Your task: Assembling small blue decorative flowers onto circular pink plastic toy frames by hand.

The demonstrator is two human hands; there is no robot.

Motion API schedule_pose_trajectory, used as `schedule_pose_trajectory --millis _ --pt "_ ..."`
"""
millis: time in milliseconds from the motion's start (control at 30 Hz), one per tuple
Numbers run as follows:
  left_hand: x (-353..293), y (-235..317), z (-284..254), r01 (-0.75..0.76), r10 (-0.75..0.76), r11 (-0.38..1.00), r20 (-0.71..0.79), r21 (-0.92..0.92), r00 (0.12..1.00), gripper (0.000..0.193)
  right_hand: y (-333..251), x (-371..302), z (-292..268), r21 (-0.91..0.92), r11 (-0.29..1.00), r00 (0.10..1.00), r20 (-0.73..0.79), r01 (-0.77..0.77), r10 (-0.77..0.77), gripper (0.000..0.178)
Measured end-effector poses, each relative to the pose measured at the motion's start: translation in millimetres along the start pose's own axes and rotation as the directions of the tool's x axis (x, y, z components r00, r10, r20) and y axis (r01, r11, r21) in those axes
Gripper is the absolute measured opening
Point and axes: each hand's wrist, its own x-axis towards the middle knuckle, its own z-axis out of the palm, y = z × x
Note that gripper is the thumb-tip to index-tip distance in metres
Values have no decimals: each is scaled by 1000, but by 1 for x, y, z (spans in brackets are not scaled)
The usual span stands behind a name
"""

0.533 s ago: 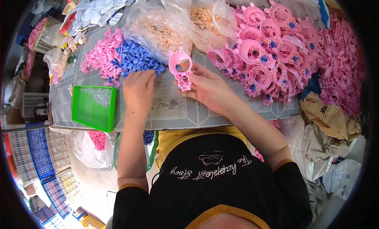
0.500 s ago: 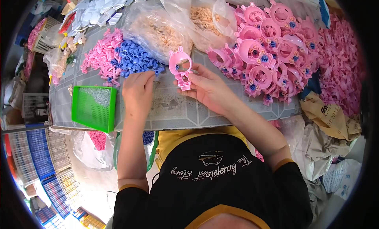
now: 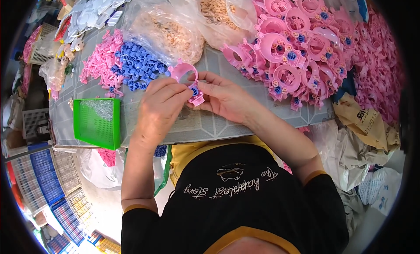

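Between my hands, above the near part of the table, is a pink plastic ring-shaped frame point(image 3: 179, 71) with small ears and a figure-like lower part. My right hand point(image 3: 221, 96) grips its right side and lower end. The fingers of my left hand point(image 3: 164, 106) pinch a small blue plastic piece point(image 3: 195, 91) against the lower part. Just beyond my left hand lies a heap of blue plastic pieces point(image 3: 139, 66), with a heap of small pink parts point(image 3: 105, 59) beside it. My fingertips partly hide where the blue piece meets the frame.
A green tray point(image 3: 117, 125) with tiny shiny bits stands at the left. Clear bags of peach-coloured pieces point(image 3: 175, 37) lie at the back. Pink frames with blue pieces point(image 3: 288, 57) are piled at the right, beside a larger pink heap point(image 3: 378, 66). White plastic pieces point(image 3: 94, 11) lie far left.
My left hand has moved right from beside the blue heap to the pink frame, bringing a blue piece against it. The frame has shifted slightly left and down and tilted.
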Motion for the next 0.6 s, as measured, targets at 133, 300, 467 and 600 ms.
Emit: schedule_pose_trajectory --millis 133,300,467,600 --pt "7 8 -2 11 -15 995 33 98 999 30 0 0 0 34 999 1000 -12 16 -15 31" --pt "13 17 -4 41 -50 979 39 198 998 32 -1 -2 -1 19 997 997 -4 74 -74 31" --pt "32 -6 -2 197 -188 979 -135 55 973 27 -8 0 3 66 976 978 -62 205 -201 33" --pt "56 -78 18 326 -284 934 -253 145 925 20 -15 1 0 84 925 929 -68 370 -365 35"
